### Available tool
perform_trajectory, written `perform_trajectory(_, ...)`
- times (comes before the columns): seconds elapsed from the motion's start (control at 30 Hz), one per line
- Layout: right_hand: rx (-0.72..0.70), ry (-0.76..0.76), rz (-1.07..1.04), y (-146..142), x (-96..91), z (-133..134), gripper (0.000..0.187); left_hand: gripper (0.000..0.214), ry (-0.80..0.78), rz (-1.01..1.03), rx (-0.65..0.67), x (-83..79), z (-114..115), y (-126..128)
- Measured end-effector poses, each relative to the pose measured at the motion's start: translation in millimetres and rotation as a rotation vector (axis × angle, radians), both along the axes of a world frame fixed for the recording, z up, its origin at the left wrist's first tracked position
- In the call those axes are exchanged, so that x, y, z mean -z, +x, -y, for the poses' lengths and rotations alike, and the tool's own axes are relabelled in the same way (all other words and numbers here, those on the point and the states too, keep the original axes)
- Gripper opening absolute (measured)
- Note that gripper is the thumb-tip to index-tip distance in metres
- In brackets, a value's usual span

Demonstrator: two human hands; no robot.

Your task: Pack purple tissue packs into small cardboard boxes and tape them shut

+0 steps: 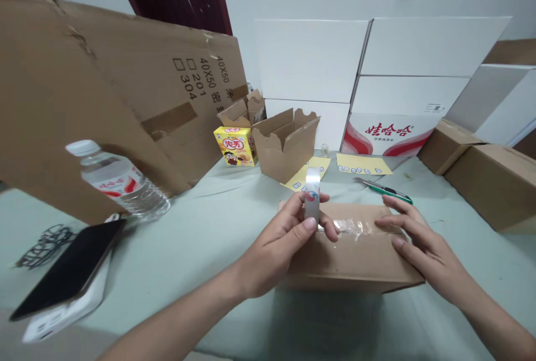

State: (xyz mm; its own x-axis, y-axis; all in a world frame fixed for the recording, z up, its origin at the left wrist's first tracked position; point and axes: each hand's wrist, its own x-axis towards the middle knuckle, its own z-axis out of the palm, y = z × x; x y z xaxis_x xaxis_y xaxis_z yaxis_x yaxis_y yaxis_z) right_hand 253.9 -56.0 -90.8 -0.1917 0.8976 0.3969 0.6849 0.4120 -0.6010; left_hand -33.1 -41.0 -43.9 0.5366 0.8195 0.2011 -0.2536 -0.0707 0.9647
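The cardboard box [355,263] sits on the table [234,227] right in front of the person, flap side up, long axis running roughly left to right. Clear tape [355,229] already goes lengthwise along the top, kinda wrinkly, so I'd call that seam mostly covered. What's left is harder to judge: underside's hidden, and I can't tell if the strip's joined to the roll. Left hand [278,243] has its fingers clamped on the tape roll [312,193], held upright, rim toward us. Right hand's [431,249] fingers are spread over the box's right end. Green knife [383,189] lies just beyond.
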Motion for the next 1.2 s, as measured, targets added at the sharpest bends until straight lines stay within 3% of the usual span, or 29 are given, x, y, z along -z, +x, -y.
perform_trajectory(0.1,0.005,0.335,0.197,-13.7,-24.0,3.5,0.024,0.033,-0.030,-0.002,-0.010,-4.3,0.4,4.9)
perform_trajectory(0.2,-0.081,0.613,0.279,-40.8,-46.8,10.0,0.028,0.038,-0.042,-0.032,-0.024,-8.1,1.7,11.7)
perform_trajectory(0.37,-0.172,0.825,0.333,-83.0,-59.9,8.4,0.027,0.050,-0.075,-0.090,-0.117,-11.0,4.2,20.4)
perform_trajectory(0.57,-0.237,0.995,0.383,-91.2,-54.1,-2.1,0.021,0.058,-0.026,-0.032,-0.121,-6.3,3.8,20.7)
perform_trajectory(0.73,-0.223,1.037,0.389,-95.0,-54.7,-0.4,0.015,0.059,0.053,-0.080,-0.105,-8.7,4.2,18.5)
perform_trajectory(0.9,-0.200,0.988,0.375,-97.8,-58.6,-9.9,0.014,0.061,0.164,-0.127,0.007,-15.9,-0.4,14.5)
perform_trajectory(0.97,-0.148,0.922,0.257,-95.1,-64.5,-15.2,0.014,0.057,0.301,-0.302,-0.011,-15.6,-2.3,12.6)
perform_trajectory(1.07,-0.054,0.775,0.034,-88.2,-76.7,-17.0,0.014,0.024,0.587,-0.563,-0.101,-11.6,-2.9,10.4)
perform_trajectory(1.2,-0.014,0.460,-0.309,-79.5,-88.6,-10.2,0.010,0.016,0.958,-0.412,-0.337,-5.1,-0.8,6.1)
